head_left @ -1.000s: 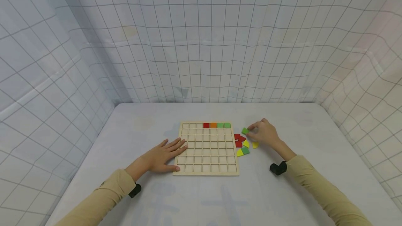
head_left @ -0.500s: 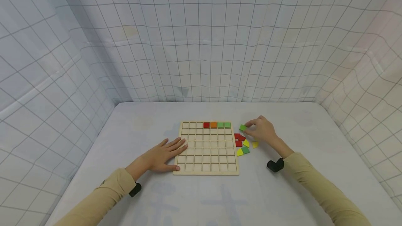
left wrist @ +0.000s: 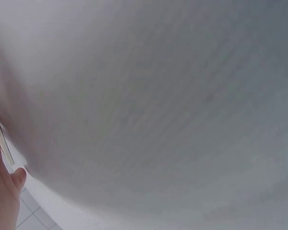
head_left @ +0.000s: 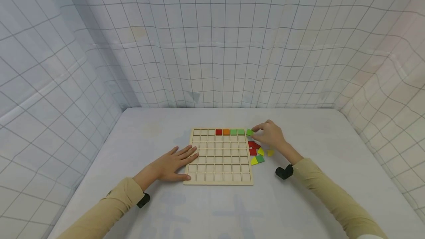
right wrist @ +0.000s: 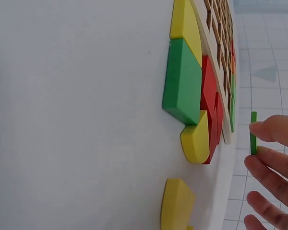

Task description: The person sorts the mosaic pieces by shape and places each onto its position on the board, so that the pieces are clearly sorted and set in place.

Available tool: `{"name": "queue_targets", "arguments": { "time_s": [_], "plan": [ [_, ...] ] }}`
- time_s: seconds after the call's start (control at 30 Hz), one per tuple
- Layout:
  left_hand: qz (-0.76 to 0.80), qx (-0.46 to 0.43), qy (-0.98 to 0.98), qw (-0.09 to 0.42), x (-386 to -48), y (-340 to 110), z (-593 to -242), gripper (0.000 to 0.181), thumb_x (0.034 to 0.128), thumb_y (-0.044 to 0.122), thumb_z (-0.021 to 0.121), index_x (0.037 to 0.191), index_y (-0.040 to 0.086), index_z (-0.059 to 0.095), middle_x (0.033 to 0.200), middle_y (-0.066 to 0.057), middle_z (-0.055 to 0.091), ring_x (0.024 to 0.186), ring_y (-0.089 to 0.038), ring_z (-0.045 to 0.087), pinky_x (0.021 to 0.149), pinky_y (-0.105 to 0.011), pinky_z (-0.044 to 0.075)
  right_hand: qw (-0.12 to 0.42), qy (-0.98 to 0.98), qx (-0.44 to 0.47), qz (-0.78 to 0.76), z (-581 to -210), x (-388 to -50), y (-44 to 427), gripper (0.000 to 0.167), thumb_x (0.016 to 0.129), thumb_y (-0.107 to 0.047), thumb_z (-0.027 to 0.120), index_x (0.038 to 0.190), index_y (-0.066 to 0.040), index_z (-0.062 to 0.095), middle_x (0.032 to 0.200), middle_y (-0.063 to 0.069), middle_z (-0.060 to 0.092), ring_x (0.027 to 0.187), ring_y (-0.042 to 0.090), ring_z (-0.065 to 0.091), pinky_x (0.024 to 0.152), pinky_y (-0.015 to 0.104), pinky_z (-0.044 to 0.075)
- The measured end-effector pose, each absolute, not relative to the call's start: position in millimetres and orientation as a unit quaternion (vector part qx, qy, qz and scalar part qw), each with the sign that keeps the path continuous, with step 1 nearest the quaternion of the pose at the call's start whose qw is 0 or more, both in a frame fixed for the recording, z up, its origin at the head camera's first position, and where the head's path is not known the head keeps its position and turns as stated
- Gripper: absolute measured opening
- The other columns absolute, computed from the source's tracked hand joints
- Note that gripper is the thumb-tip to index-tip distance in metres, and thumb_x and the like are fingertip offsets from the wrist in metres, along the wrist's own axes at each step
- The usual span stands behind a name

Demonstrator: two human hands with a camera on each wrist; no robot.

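My left hand [head_left: 170, 164] lies with straight, spread fingers across the left edge of a wooden grid board [head_left: 218, 152]. In the left wrist view only part of that hand [left wrist: 4, 191] shows. Just past the board's far right corner, my right hand [head_left: 270, 135] pinches a green tile [head_left: 249, 132] between thumb and fingers. The right wrist view shows this green tile [right wrist: 253, 133] edge-on, above the table. In the board's far row sit a red tile [head_left: 218, 132], an orange tile [head_left: 226, 132] and two light green tiles [head_left: 237, 132].
Loose tiles lie along the board's right side: several red pieces [head_left: 253, 152], a green one [head_left: 260, 159], and yellow ones with curved edges, including one [head_left: 270, 153] farther right. A white cloth covers the table [head_left: 212, 213]. Grid-patterned sheets [head_left: 212, 47] hang behind and at both sides.
My right hand has moved left and away from me, carrying the green tile from beside the loose pieces to the board's far right corner. The left hand stays put.
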State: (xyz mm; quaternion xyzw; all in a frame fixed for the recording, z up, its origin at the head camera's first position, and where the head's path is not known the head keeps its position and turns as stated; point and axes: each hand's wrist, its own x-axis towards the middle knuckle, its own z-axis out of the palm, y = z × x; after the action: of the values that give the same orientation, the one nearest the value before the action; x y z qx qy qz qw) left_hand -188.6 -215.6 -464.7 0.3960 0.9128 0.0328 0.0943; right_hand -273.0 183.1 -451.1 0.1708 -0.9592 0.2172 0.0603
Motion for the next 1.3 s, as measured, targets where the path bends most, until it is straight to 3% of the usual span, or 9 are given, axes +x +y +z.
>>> {"name": "queue_targets", "arguments": {
  "time_s": [0.47, 1.3],
  "plan": [
    [0.032, 0.396, 0.913, 0.091, -188, -215, -463, 0.081, 0.0924, 0.06, 0.048, 0.155, 0.018, 0.018, 0.162, -0.008, 0.014, 0.15, -0.029, 0.015, 0.115, -0.06, 0.017, 0.051, -0.956, 0.182, 0.224, -451, -284, 159, 0.029, 0.083, -0.033, 0.073, 0.105, -0.015, 0.076, 0.095, 0.002, 0.07, 0.091, 0.019, 0.054, 0.074, 0.035, 0.049],
    [0.029, 0.394, 0.915, 0.085, -187, -216, -465, 0.08, 0.0929, 0.061, 0.046, 0.155, 0.018, 0.019, 0.162, -0.007, 0.014, 0.149, -0.029, 0.015, 0.115, -0.06, 0.018, 0.045, -0.948, 0.22, 0.226, -447, -296, 113, 0.029, 0.082, -0.037, 0.075, 0.101, -0.016, 0.077, 0.094, 0.001, 0.072, 0.091, 0.019, 0.057, 0.065, 0.028, 0.048]
  ]
}}
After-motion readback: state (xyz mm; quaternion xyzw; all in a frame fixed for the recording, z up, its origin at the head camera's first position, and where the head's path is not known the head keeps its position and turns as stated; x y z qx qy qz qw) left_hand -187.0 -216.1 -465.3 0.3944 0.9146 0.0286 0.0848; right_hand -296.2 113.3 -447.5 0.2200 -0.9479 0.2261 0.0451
